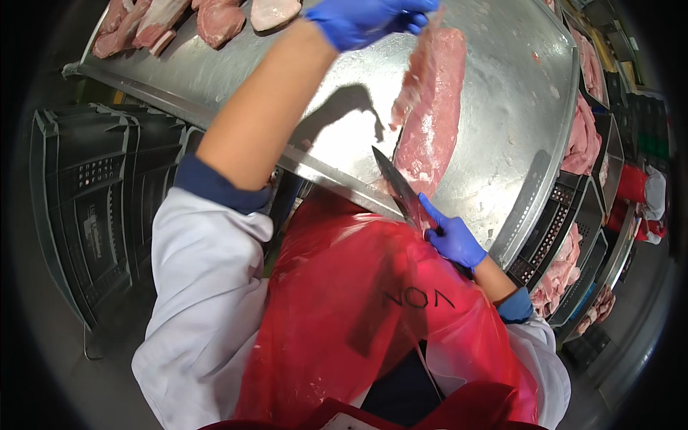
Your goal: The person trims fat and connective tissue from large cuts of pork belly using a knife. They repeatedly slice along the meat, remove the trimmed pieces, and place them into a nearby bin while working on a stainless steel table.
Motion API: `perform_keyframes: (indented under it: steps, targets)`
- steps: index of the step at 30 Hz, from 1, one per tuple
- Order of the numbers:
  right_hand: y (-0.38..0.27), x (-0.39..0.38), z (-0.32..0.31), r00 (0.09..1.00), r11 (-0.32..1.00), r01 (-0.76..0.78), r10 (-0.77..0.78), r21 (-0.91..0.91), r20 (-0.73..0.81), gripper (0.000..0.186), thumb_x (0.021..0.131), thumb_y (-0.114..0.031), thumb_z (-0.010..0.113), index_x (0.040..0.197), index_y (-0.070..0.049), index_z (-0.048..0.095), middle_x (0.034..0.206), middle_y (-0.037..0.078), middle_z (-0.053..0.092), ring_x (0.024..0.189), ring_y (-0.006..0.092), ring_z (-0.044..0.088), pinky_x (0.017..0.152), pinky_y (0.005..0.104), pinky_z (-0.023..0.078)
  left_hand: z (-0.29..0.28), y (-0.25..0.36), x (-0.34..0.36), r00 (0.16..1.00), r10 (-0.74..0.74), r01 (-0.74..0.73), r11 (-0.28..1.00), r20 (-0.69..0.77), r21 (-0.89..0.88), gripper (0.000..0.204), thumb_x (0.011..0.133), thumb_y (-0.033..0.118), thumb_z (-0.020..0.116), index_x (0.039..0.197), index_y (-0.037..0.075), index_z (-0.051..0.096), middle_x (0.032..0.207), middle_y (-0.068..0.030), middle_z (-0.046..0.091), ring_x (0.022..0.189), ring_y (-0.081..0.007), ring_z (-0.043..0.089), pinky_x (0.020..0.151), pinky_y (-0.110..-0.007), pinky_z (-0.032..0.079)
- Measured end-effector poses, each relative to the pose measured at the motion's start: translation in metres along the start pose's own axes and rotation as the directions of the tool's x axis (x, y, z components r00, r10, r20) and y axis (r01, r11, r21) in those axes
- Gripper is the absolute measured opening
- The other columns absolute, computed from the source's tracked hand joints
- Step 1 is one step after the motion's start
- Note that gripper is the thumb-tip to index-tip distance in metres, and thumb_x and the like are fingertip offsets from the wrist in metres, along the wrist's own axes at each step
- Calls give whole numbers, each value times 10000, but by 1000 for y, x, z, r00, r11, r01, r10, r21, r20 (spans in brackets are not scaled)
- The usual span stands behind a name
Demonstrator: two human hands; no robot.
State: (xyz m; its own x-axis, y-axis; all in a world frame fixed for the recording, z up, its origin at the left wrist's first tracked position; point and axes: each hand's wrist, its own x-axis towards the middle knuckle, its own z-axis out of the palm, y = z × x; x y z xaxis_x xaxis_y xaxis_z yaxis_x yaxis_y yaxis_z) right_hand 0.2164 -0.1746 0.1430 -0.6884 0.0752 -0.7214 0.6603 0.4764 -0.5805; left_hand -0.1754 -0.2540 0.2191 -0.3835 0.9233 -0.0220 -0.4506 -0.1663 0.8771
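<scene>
A long pink cut of raw meat (pixel 430 115) lies on the steel table (pixel 502 107), running from far to near. My left hand (pixel 369 18), in a blue glove, grips the far end of the meat and pulls a thin strip up from it. My right hand (pixel 453 238), also blue-gloved, is shut on a knife (pixel 398 188) near the table's front edge. The blade points away from me and its tip touches the near end of the meat. I wear a red plastic apron (pixel 358 308) over a white coat.
More raw meat pieces (pixel 193 21) lie at the table's far left. Black plastic crates (pixel 93 193) stand on the floor at left. At right, crates and trays with pink meat (pixel 566 269) sit beside the table, and another person's red and white clothing (pixel 641 190) shows.
</scene>
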Motion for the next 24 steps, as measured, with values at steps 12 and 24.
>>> perform_keyframes:
  steps: [12, 24]
  targets:
    - [26, 114, -119, 976, 986, 115, -89, 124, -199, 668, 962, -202, 618, 1558, -369, 366, 730, 55, 618, 570, 102, 545, 574, 287, 512, -56, 59, -366, 581, 370, -20, 897, -725, 442, 183, 986, 110, 639, 1153, 34, 638, 961, -10, 635, 776, -62, 548, 653, -211, 424]
    - [96, 74, -106, 971, 965, 229, -216, 129, -108, 680, 949, -172, 613, 1552, -375, 374, 774, 53, 635, 609, 107, 565, 639, 283, 518, -99, -117, -402, 413, 475, 845, 118, -777, 521, 544, 843, 370, 762, 1209, -17, 650, 1042, -213, 726, 959, -309, 712, 861, -388, 541]
